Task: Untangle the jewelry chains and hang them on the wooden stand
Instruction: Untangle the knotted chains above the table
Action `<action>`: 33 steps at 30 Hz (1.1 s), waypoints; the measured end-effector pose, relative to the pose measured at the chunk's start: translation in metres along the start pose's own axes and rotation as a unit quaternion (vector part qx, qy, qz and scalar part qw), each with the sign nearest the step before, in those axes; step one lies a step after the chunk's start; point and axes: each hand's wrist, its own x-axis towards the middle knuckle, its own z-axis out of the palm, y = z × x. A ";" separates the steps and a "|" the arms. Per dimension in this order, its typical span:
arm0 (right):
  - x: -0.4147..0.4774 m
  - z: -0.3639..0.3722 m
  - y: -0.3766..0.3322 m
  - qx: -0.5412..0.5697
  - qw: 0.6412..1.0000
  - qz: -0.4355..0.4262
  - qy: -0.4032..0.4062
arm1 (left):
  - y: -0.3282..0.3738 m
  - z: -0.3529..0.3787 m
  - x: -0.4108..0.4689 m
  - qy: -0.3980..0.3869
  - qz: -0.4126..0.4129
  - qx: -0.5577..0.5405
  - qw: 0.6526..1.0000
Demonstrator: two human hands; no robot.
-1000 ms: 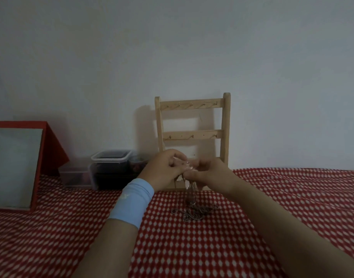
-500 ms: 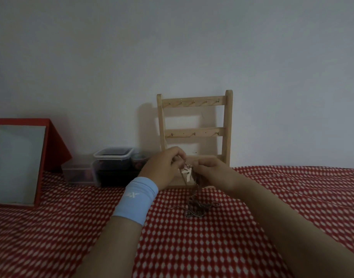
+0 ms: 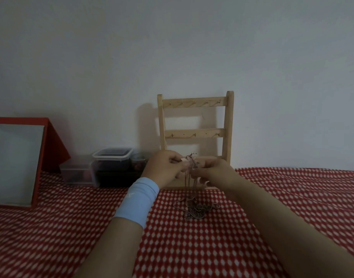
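Note:
A tangle of thin metal jewelry chains (image 3: pixel 195 210) lies on the red-and-white cloth, with strands rising to my hands. My left hand (image 3: pixel 165 168), with a light blue wristband, pinches the upper end of the chains from the left. My right hand (image 3: pixel 214 170) pinches the same strands from the right, fingertips almost touching the left's. The wooden stand (image 3: pixel 195 131), a ladder-shaped frame with two rows of small hooks, leans at the wall just behind my hands. Its hooks are bare. My hands hide its base.
Clear plastic containers (image 3: pixel 112 167) with dark contents sit left of the stand by the wall. A red-framed mirror (image 3: pixel 17 163) stands at the far left. The patterned cloth (image 3: pixel 292 197) covers the whole surface.
Both hands have lifted the pinched chain ends slightly higher in front of the stand. More strand hangs between my hands and the pile.

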 end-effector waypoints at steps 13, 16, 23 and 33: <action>-0.002 0.002 0.000 0.050 0.999 0.014 -0.004 | 0.002 0.006 -0.003 -0.031 0.024 -0.019 0.999; -0.003 0.005 0.000 0.038 0.999 0.008 0.010 | 0.004 0.012 -0.003 -0.018 0.032 -0.016 0.999; 0.000 0.000 0.005 0.054 0.998 0.000 -0.042 | 0.003 0.002 -0.005 -0.013 0.003 -0.055 0.998; 0.000 0.010 0.005 -0.127 0.991 -0.052 -0.005 | -0.007 -0.020 -0.002 -0.085 0.011 0.042 0.995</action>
